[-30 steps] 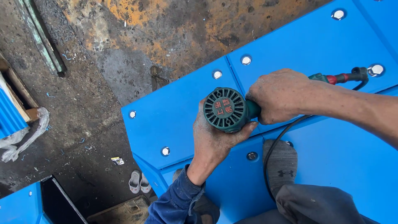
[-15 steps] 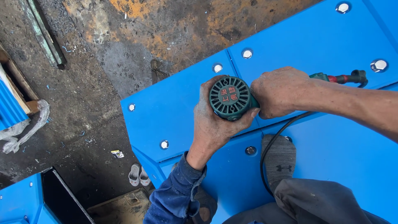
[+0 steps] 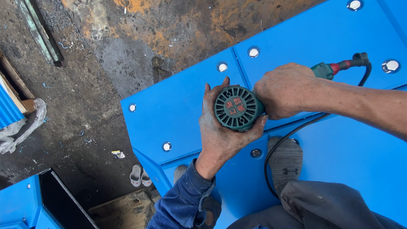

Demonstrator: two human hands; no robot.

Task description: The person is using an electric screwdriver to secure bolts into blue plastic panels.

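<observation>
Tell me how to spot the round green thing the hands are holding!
Find the big blue panel dotted with shiny bolts. Near its middle seam, the left hand cups the round dark green power tool from below while the right hand wraps its body. Only it has a slotted, vented end cap with red markings and a black cord trailing off.

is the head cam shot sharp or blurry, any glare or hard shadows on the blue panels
Head view: sharp throughout, left hand, right hand and green tool all crisp, no motion blur; light soft and even, daylight-like; only faint shadow under the hands on the blue panel; small glints on the bolt heads; slight wide-angle stretch toward the edges.
</observation>
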